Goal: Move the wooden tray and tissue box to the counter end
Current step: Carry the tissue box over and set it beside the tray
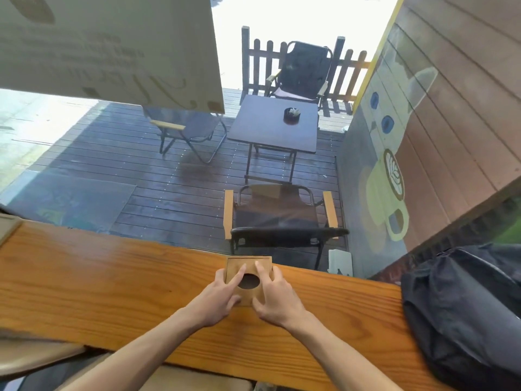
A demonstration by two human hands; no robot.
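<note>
A square wooden tissue box (249, 265) with a round dark hole in its lid stands on the wooden counter (112, 292), close to the far edge by the window. My left hand (222, 294) grips its left side, fingers lying on the lid. My right hand (275, 294) grips its right side the same way. The box sits flat on the counter between both hands. No wooden tray can be seen in this view.
A dark bag (465, 311) lies on the counter's right end. A tan object (7, 227) juts in at the far left edge. Behind the glass are a deck, folding chairs (284, 215) and a small dark table (275, 122).
</note>
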